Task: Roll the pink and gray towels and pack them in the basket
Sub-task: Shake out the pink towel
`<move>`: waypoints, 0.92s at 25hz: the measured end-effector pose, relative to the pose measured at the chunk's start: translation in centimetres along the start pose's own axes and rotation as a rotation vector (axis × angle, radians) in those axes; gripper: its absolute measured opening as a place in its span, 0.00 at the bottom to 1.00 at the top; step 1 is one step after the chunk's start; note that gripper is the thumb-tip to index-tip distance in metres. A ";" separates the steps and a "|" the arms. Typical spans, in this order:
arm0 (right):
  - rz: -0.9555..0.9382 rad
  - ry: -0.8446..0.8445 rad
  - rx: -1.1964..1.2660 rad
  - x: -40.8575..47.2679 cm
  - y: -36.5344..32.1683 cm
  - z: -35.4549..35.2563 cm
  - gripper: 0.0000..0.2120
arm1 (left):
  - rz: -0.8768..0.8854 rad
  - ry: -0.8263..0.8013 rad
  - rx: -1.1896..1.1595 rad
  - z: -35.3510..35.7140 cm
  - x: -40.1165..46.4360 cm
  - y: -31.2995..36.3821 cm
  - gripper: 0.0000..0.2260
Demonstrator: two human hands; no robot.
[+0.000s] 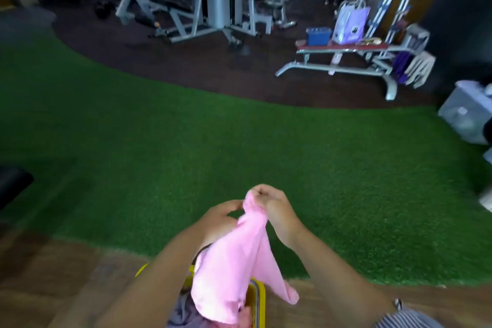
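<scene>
Both hands, left [221, 217] and right [274, 208], are pinching the pink towel [234, 269] at its top, letting it hang over the yellow basket [258, 301], with green turf [239, 141] and a bench [343, 46] lying beyond.

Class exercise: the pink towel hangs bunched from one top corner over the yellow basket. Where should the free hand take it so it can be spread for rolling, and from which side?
Probably the top hem of the pink towel, just left of the corner the right hand pinches. The left hand is already beside it; come from the left and slide outward, since the cloth hangs limp in folds over the basket.
</scene>
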State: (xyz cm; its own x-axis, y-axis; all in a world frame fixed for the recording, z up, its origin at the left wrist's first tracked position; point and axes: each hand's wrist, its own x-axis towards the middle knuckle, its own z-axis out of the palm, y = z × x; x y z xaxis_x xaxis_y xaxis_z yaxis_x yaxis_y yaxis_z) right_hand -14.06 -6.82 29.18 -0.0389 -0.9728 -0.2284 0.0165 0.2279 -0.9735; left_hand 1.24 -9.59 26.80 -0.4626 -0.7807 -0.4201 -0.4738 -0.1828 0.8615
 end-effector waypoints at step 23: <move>-0.738 0.173 -0.377 -18.2 -49.6 -6.1 0.11 | 0.589 0.236 0.160 -11.6 -20.8 39.8 0.22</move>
State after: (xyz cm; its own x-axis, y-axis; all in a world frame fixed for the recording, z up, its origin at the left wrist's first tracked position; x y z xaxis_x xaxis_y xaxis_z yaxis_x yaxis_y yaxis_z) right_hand -20.32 -0.14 81.57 -0.0617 -0.8645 0.4988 -0.4067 -0.4346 -0.8036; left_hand 0.68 -7.56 73.07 -0.5108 -0.8364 0.1988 -0.3052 0.3926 0.8676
